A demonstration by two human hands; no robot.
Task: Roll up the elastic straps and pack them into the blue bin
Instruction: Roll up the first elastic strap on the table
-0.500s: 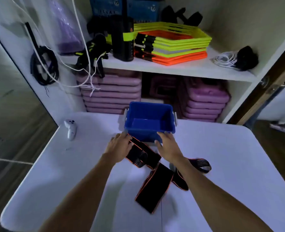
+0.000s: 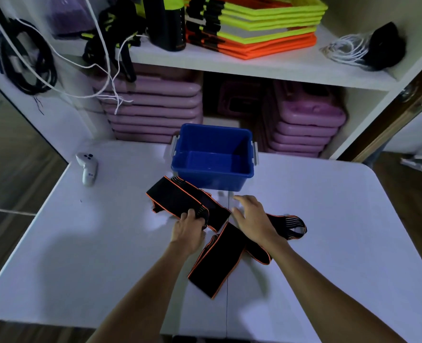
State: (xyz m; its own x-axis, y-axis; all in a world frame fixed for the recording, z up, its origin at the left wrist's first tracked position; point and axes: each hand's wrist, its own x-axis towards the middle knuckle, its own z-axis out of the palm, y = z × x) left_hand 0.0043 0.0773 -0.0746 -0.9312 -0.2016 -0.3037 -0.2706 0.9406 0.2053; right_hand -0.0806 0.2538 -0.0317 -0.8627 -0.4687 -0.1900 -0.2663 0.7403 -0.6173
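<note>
Black elastic straps with orange edges lie flat on the white table (image 2: 81, 243) in front of the blue bin (image 2: 212, 178), which stands empty at the table's far edge. My left hand (image 2: 189, 230) grips the near end of the upper strap (image 2: 177, 198), which runs up and left toward the bin. My right hand (image 2: 253, 216) hovers with fingers spread over the crossing of the straps, holding nothing. A second strap (image 2: 220, 262) stretches toward me, and a ribbed loop end (image 2: 291, 227) sticks out to the right of my right wrist.
A white handheld controller (image 2: 88, 168) lies at the table's far left. Behind the bin stand shelves with stacked purple cases (image 2: 155, 110), yellow and orange hexagon rings (image 2: 267, 28) and dangling white cords (image 2: 106, 78).
Both hands have drawn back from the bin's front wall. My left hand has closed on the end of the upper strap; my right hand has lifted and spread open.
</note>
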